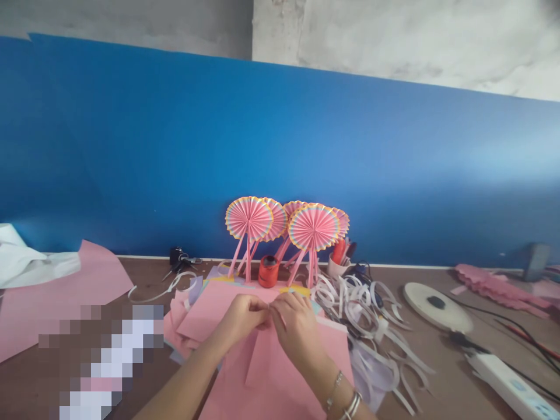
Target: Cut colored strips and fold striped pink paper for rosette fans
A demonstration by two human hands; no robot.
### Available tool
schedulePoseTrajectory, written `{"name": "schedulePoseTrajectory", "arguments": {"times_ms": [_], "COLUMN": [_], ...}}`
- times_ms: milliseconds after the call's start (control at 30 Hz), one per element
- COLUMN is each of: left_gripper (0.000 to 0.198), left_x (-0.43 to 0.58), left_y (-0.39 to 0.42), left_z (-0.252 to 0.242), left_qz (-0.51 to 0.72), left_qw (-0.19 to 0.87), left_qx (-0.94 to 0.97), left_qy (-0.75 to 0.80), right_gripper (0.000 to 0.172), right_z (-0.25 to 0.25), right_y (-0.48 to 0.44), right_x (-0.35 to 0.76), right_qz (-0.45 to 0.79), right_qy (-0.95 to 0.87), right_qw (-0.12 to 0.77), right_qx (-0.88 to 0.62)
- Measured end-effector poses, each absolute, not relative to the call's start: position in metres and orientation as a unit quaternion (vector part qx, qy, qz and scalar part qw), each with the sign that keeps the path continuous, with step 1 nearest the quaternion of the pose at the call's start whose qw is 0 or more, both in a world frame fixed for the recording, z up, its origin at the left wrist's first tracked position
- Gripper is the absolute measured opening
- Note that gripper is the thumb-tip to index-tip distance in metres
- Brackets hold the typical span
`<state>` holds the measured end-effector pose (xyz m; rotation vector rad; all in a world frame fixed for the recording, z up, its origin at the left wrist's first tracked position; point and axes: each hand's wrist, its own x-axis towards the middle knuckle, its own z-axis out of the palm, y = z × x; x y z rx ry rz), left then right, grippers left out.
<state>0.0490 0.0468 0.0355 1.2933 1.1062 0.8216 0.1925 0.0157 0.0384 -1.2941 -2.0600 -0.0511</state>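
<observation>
Partly hidden by the knuckles, the top edge of a pink sheet point(271, 373) lies on the tabletop point(440, 373), pinched between the left hand point(240, 318) and right hand point(295, 326), each grip clenched on the paper; the fingertips themselves are out of sight. A pixelated patch point(100, 361) masks the lower left. Behind the hands stand pleated paper fans point(249, 219), a red cylinder point(268, 271) and a cup of pens point(338, 265). Curled white strips point(363, 303) sprawl to the right, and a power strip point(511, 386) is cut off at the corner.
</observation>
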Motion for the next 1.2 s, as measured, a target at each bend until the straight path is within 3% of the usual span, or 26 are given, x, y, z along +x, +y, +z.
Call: {"name": "schedulePoseTrajectory", "arguments": {"times_ms": [467,1200], "left_gripper": [0.011,0.016], "left_x": [0.0479,0.0509], "left_y": [0.0407,0.0392], "left_z": [0.0398,0.0409], "left_qz": [0.322,0.313], "left_qw": [0.542,0.556], "left_qx": [0.583,0.576], "left_qy": [0.512,0.511], "right_gripper": [0.021,0.024], "right_z": [0.0434,0.0382], "right_y": [0.0154,0.0184], "right_x": [0.1945,0.1959], "right_qz": [0.082,0.1], "right_qy": [-0.791,-0.791], "right_qw": [0.333,0.326], "right_qx": [-0.506,-0.507]}}
